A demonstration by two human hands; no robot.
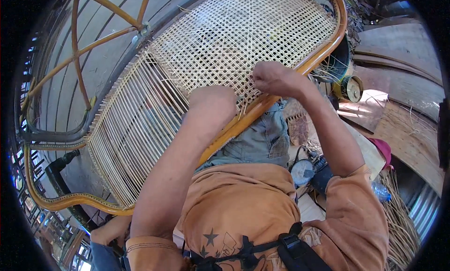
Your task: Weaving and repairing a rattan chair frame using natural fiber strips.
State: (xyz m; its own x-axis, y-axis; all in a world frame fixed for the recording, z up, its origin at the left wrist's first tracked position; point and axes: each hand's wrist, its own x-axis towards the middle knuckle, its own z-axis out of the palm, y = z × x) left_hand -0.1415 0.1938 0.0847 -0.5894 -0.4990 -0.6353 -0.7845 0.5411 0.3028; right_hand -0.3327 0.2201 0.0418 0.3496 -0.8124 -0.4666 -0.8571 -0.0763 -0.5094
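Observation:
In front of me lies a curved rattan frame (pixel 328 44) with a woven cane panel (pixel 211 51). Its upper right portion is a dense open-hole mesh, while the left portion carries only parallel cane strands (pixel 126 126). Over the lower edge of the mesh, beside those strands, is my left hand (pixel 212 100), its fingers hidden behind its back. My right hand (pixel 272 77) is closed just above the mesh near the frame's right rail; whatever is in its fingers cannot be made out. Short cane ends (pixel 242 112) stick out by the rail between my hands.
Another rattan frame (pixel 77 55) stands at the upper left. Part of another person (pixel 110 231) shows at the lower left. Wooden boards (pixel 408 135), a round can (pixel 351 88), a plastic bottle (pixel 380 191) and a bundle of cane strips (pixel 398 219) lie to the right.

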